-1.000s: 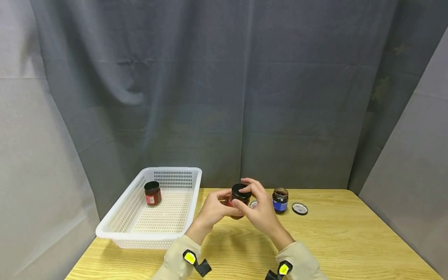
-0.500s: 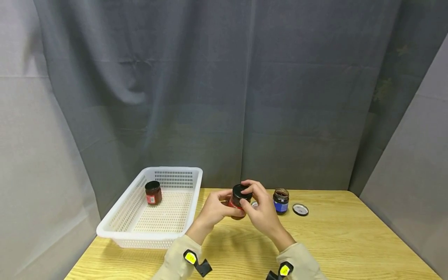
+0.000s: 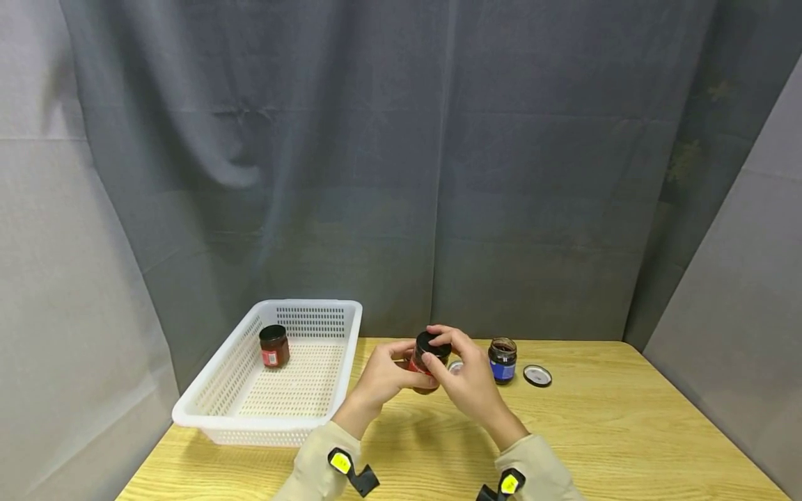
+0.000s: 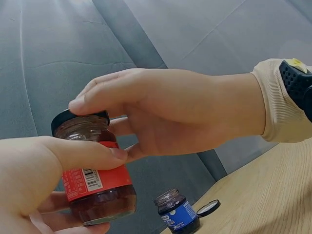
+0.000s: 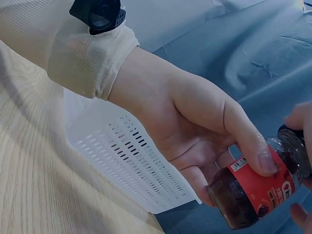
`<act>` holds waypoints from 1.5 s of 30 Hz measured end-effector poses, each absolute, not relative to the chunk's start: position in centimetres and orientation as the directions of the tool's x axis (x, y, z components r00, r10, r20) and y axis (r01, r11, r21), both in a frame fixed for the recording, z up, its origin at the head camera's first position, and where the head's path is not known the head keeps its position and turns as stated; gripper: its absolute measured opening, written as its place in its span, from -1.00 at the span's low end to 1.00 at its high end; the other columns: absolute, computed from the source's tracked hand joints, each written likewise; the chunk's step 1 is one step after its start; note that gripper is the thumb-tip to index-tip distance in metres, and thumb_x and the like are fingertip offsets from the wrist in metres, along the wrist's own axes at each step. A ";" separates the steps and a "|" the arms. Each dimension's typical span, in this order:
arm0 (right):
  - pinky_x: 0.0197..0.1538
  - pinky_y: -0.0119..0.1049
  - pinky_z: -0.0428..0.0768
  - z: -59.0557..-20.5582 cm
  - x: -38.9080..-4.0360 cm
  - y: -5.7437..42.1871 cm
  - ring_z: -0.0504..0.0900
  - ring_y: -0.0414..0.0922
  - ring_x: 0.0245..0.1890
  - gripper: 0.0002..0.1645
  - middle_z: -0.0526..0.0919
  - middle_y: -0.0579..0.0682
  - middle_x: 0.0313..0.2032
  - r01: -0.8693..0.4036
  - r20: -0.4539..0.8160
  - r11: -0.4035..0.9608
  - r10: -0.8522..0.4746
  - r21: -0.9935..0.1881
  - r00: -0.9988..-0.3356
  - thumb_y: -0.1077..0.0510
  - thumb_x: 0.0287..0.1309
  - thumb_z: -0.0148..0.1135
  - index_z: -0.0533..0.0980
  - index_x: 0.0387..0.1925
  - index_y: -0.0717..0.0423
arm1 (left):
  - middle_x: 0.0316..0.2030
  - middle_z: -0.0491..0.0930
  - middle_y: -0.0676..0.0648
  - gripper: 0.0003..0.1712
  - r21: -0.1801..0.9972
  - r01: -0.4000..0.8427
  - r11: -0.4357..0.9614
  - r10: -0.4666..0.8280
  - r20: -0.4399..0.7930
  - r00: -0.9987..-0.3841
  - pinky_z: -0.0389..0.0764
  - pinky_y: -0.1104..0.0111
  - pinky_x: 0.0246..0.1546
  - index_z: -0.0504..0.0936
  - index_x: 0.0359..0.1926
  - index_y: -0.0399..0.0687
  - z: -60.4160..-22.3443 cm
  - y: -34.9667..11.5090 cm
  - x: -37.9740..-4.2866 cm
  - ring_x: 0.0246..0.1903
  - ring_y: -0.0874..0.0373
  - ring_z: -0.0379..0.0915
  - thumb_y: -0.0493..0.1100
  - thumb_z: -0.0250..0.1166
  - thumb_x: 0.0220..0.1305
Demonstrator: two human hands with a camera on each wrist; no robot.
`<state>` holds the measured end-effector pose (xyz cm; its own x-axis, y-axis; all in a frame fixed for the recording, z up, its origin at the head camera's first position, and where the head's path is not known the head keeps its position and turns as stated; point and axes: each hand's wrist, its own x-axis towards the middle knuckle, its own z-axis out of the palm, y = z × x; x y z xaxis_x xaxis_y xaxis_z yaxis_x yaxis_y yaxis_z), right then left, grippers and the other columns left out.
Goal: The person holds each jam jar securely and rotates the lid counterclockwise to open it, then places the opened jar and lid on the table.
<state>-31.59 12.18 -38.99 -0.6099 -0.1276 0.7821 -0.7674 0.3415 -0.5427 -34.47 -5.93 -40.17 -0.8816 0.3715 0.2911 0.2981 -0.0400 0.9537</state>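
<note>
Here, left hand [image 3: 384, 374] curls its fingers round the red-labelled jar [image 4: 100, 187], held aloft; right hand [image 3: 471, 374] grips its black lid [image 3: 426, 342] from above. Left of left fingers: white basket [image 3: 266, 422], second jar [image 3: 273, 348] upright inside. Beyond right fingers: lidless blue-labelled jar [image 3: 502, 371], loose lid [image 3: 537, 376] just right. Farthest, grey curtain [image 3: 532, 174].

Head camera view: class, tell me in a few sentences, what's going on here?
A person's left grip holds a red-labelled jar while the right grip holds its black lid, which is on the jar. On the table, an open blue-labelled jar stands beside a loose lid. Another jar, lid on, stands in the white basket.
</note>
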 end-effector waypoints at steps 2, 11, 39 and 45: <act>0.09 -0.02 0.63 -39.0 -31.5 12.2 0.62 0.08 0.17 -0.77 0.64 0.07 0.18 -0.778 0.784 0.319 -0.142 -0.541 -0.604 0.36 0.24 0.40 0.59 -0.12 0.09 | -0.11 0.71 -0.13 -0.40 0.954 0.296 -0.035 0.367 0.288 -0.884 0.72 0.19 -0.24 0.77 0.10 -0.01 -40.2 -6.0 -34.5 -0.16 -0.12 0.69 -0.32 0.65 -0.04; 0.13 -0.05 0.61 -39.1 -31.4 12.1 0.59 0.11 0.16 -0.77 0.57 0.06 0.19 -0.774 0.779 0.302 -0.135 -0.556 -0.612 0.33 0.20 0.46 0.59 -0.17 0.10 | -0.11 0.71 -0.13 -0.45 0.953 0.301 -0.036 0.374 0.292 -0.880 0.72 0.19 -0.26 0.78 0.08 -0.02 -40.3 -5.9 -34.3 -0.21 -0.07 0.68 -0.30 0.65 -0.01; -0.02 -0.03 0.64 -38.1 -31.6 13.3 0.64 0.05 0.11 -0.66 0.69 -0.02 0.15 -0.658 0.668 0.428 -0.153 -0.619 -0.728 0.08 0.12 0.60 0.54 -0.25 0.02 | -0.10 0.75 -0.07 -0.37 0.946 0.325 0.015 0.366 0.297 -0.882 0.73 0.19 -0.25 0.77 0.13 0.03 -40.6 -6.0 -34.6 -0.17 -0.06 0.70 -0.31 0.66 -0.05; 0.12 0.18 0.55 -38.2 -31.5 13.3 0.63 0.03 0.12 -0.70 0.68 -0.05 0.15 -0.667 0.664 0.430 -0.184 -0.608 -0.725 0.16 0.15 0.57 0.61 -0.13 0.01 | -0.09 0.76 -0.05 -0.36 0.945 0.325 0.013 0.368 0.298 -0.881 0.72 0.21 -0.25 0.77 0.13 0.02 -40.7 -5.9 -34.6 -0.15 -0.06 0.70 -0.31 0.67 -0.06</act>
